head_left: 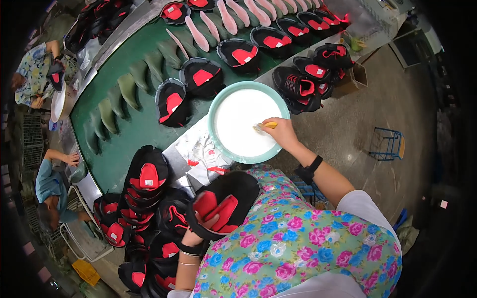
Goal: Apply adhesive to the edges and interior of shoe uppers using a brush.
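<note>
My left hand grips a black shoe upper with red lining, fingers reaching into its opening, close to my floral apron. In my right hand is a small brush with a yellow handle. Its bristle end is at the surface of a white liquid, which fills a pale green basin. Left of the basin lies a white, smeared sheet with red scraps on it.
Several uppers, green shoe lasts and pink insoles line the green tabletop. Stacked uppers stand left; black shoes are piled right, beside a cardboard box. Two people work at far left. A blue-framed stool stands right.
</note>
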Available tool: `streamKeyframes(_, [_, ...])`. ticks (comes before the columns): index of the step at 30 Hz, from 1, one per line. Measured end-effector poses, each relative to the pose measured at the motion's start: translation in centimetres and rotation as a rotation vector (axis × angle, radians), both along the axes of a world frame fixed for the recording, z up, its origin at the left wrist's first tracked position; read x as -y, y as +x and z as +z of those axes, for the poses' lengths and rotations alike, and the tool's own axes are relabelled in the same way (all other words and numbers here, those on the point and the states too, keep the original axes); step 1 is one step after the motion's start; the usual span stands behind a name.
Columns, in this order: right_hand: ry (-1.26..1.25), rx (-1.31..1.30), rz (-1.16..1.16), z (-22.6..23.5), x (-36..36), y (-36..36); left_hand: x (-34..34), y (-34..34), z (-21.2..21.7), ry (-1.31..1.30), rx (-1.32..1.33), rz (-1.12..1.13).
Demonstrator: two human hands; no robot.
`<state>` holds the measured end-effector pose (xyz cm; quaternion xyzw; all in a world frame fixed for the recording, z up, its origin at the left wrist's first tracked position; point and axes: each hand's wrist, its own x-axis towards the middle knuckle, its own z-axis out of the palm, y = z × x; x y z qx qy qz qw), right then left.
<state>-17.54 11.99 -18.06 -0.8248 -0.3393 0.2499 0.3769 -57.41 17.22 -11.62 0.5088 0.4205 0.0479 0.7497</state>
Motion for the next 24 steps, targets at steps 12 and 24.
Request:
streamKeyframes(12, [0.120, -0.180, -0.047, 4.5, -0.1, -0.4, -4.0, 5.3, -2.5, 0.343, -0.151, -0.193])
streamKeyframes(24, [0.228, -0.347, -0.112, 7.6, -0.2, -1.4, -3.9, 10.1, -0.2, 0.186, 0.105, 0.129])
